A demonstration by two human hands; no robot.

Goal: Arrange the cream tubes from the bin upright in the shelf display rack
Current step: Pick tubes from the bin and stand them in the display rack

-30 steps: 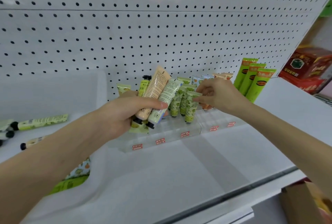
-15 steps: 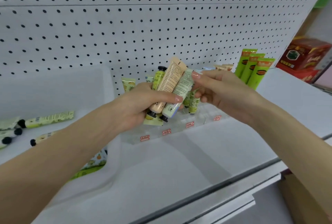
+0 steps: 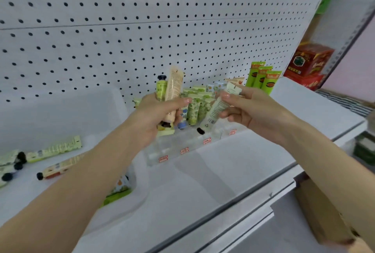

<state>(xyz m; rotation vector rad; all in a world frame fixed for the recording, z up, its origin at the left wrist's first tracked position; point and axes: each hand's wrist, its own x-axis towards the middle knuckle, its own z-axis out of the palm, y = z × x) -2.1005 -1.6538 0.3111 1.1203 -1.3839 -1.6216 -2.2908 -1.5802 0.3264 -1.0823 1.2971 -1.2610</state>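
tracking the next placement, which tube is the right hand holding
The pale tube with printed text, black cap down, pinched alone in the right hand; the left hand grips the peach tube with others.

Front slots of rack (image 3: 183, 148) beneath left hand (image 3: 154, 114) and right hand (image 3: 250, 108) lie free; upright tubes (image 3: 194, 108) block rows behind; pegboard (image 3: 162, 39) closes beyond.

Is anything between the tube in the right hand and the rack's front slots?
Nothing visible. The right hand holds the pale tube cap-down above the clear rack; standing tubes are behind it, the left hand with its bundle off to the left.
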